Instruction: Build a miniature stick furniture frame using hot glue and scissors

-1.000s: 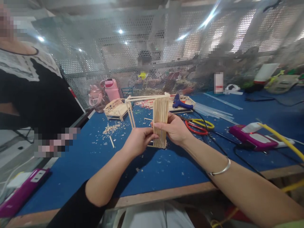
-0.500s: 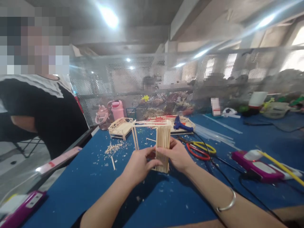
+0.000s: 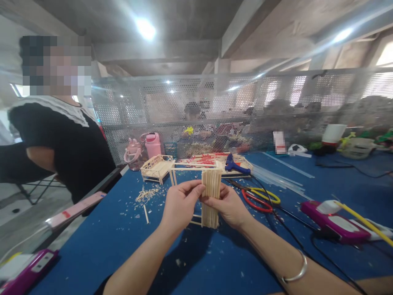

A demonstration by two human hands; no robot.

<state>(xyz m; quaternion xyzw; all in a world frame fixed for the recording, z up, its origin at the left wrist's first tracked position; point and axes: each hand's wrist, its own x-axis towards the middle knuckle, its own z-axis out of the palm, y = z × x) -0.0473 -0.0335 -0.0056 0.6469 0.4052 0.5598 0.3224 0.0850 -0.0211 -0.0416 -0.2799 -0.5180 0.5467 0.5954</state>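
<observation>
Between my hands stands a pale wooden stick frame [image 3: 211,184], its near side a panel of sticks laid side by side, with thin bars reaching left. My right hand [image 3: 231,205] grips the panel's right edge, thumb across its front and fingers behind. At the panel's left edge my left hand [image 3: 183,200] is closed, thumb and forefinger pinched together; whatever lies between those fingertips is too small to make out. Behind the frame to the left sits a small stick-built tray with railings [image 3: 156,169]. Stick scraps [image 3: 146,194] lie scattered on the blue table [image 3: 123,246].
A blue glue gun [image 3: 236,164] rests by red-tipped sticks [image 3: 205,159] at the back. Red-and-yellow-handled scissors [image 3: 258,200], clear glue sticks [image 3: 276,178] and a purple power strip [image 3: 334,223] with cables lie right. A person [image 3: 70,147] in black is at left.
My left hand has risen along the panel from its lower part to its upper left edge, uncovering a lower crossbar. My right hand keeps its grip; the view has tilted slightly up.
</observation>
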